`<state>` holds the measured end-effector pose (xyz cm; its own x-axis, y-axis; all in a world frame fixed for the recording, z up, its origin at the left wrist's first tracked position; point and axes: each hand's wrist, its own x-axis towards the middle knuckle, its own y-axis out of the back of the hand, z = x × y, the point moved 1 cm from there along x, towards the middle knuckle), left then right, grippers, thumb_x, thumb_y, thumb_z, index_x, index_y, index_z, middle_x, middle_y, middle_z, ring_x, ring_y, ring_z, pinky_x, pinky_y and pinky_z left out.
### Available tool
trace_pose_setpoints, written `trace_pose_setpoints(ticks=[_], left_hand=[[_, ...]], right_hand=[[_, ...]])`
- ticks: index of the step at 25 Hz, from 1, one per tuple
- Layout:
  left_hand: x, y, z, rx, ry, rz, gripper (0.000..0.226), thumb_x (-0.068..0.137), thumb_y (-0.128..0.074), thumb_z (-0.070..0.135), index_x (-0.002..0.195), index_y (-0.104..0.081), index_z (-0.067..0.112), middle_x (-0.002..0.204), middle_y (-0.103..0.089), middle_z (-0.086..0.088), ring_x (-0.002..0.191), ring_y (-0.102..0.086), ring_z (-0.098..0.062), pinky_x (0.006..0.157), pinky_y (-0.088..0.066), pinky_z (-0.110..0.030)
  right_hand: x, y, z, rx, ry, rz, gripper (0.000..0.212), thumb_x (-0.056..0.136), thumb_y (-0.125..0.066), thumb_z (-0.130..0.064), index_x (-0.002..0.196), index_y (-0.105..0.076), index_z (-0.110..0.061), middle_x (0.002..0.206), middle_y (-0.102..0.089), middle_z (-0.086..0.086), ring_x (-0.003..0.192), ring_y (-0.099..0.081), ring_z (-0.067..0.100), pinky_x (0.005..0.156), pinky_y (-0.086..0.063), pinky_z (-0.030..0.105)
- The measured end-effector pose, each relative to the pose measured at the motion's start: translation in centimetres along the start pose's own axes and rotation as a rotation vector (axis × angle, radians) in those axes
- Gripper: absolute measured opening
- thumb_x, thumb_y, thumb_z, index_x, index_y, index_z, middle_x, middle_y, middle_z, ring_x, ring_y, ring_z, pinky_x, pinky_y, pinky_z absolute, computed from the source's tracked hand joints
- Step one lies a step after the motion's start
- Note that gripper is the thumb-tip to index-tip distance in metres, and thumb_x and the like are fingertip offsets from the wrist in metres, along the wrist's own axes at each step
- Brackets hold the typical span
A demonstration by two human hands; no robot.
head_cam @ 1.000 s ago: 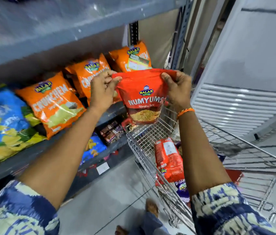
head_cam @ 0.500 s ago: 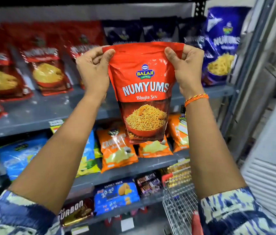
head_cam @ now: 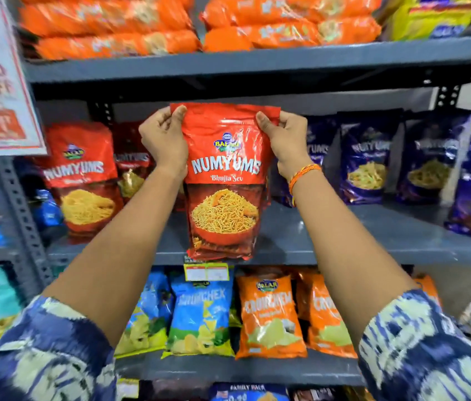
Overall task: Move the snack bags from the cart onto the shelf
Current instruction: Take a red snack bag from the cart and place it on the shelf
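While the red Numyums Bhujia Sev bag (head_cam: 224, 180) hangs upright from its top seal, the left hand (head_cam: 165, 140) and the right hand (head_cam: 283, 140) each pinch one upper corner, with the fingers (head_cam: 178, 112) closed on the seal and the thumbs at the front. Below the fingers, the bag's base sits level with the front lip of the grey shelf (head_cam: 344, 235); whether it touches the shelf cannot be told.

Hazards from this position, as judgements:

- Base catch. If the bag travels away from the fingers into the bay while its base is at lip height, the base may snag on the shelf edge and fold under. Cause: insufficient lift.
- Tip-forward. The contents appear to sit low in the bag, well below the fingers. If the fingers let go with the base only partly on the shelf, the bag may fall outward toward the person.
- Neighbour disturbance. Red Numyums bags (head_cam: 82, 180) stand to the left of the left-hand fingers, and purple Numyums bags (head_cam: 367, 160) stand to the right of the right-hand fingers. A skewed entry may knock either row over.
- Seal slip. The film looks glossy, and only the corners are held; a loose pinch may let one corner drop and swing the bag.
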<state>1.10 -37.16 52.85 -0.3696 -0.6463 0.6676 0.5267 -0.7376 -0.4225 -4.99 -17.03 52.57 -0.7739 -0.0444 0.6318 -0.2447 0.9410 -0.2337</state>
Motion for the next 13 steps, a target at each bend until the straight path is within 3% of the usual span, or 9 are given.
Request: trace_pose_setpoints(ticks=[3,6,8,10,13], left_hand=[[3.4,1.6,-1.4,0.062,0.016,0.044,0.020,0.085,-0.076,0.017,0.071,-0.068,0.004,0.055,-0.054,0.022,0.058,-0.044,0.007,0.060,-0.041,-0.020],[5.9,2.9,-3.6,0.101,0.014,0.069,0.026,0.086,-0.074,0.017,0.063,-0.063,0.020,0.062,-0.049,0.012,0.061,-0.039,0.001,0.058,-0.036,-0.021],[7.3,3.6,-5.1,0.110,0.056,0.134,0.010,0.088,-0.071,0.012,0.081,-0.071,0.006,0.066,-0.054,0.009,0.054,-0.041,0.008,0.055,-0.037,-0.014],[8.5,4.2,-6.6,0.143,0.059,0.195,0.019,0.091,-0.068,0.011,0.098,-0.068,-0.007,0.072,-0.058,0.006,0.058,-0.045,0.008,0.062,-0.041,-0.016],[9.9,4.7,-8.2,0.131,0.062,0.188,0.014,0.094,-0.063,0.008,0.100,-0.066,-0.004,0.080,-0.063,-0.001,0.071,-0.054,-0.005,0.072,-0.044,-0.026]], right_hand=[[1.8,-3.4,1.6,0.041,-0.056,-0.018,0.003,0.088,-0.072,-0.008,0.088,-0.071,-0.006,0.081,-0.072,0.012,0.069,-0.067,0.017,0.067,-0.060,0.032],[3.6,-6.0,3.8,0.003,-0.056,-0.011,0.013,0.085,-0.076,-0.009,0.074,-0.072,-0.015,0.092,-0.074,0.023,0.081,-0.065,0.025,0.079,-0.059,0.050],[4.8,-7.7,5.7,-0.037,-0.079,0.011,0.013,0.082,-0.078,-0.010,0.071,-0.071,-0.013,0.089,-0.074,0.019,0.079,-0.065,0.023,0.076,-0.058,0.047],[6.0,-8.9,7.4,-0.061,-0.098,0.028,0.020,0.076,-0.082,-0.018,0.077,-0.071,-0.001,0.086,-0.073,0.015,0.076,-0.063,0.021,0.071,-0.056,0.043],[7.5,-10.3,9.2,-0.075,-0.101,0.043,0.045,0.068,-0.086,-0.030,0.095,-0.073,0.003,0.095,-0.076,0.017,0.083,-0.069,0.023,0.079,-0.059,0.051]])
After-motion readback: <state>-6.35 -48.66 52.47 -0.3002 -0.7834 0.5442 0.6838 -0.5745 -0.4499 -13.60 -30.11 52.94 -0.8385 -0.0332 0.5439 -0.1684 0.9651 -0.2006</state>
